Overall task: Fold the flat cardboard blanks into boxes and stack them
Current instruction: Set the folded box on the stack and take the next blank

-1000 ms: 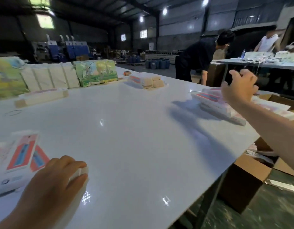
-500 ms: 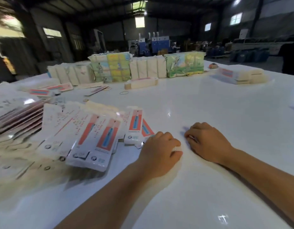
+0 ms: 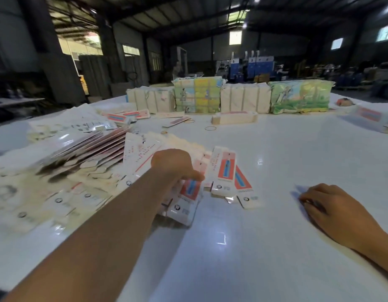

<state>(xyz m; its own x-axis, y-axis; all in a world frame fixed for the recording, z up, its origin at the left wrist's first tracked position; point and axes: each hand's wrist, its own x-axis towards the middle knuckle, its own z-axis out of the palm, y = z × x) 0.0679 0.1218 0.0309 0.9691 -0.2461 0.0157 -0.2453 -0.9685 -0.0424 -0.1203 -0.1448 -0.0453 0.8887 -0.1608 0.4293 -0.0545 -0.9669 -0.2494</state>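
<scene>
White table [image 3: 265,247] under warehouse light, and the left hand [image 3: 173,164] has left its spot beside the right, reaching out to the fanned heap of flat blanks [image 3: 114,158] and pinching the top blank [image 3: 188,192] at its near edge. Right hand [image 3: 334,205] stays loosely curled, holding nothing, so the next fold is starting.

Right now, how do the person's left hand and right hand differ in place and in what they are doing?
The left hand reaches into the pile of flat blanks and grips one blank; the right hand holds nothing. The left hand is over the blanks at centre; the right hand rests on the bare white table, apart from the pile. Both have curled fingers.
</scene>
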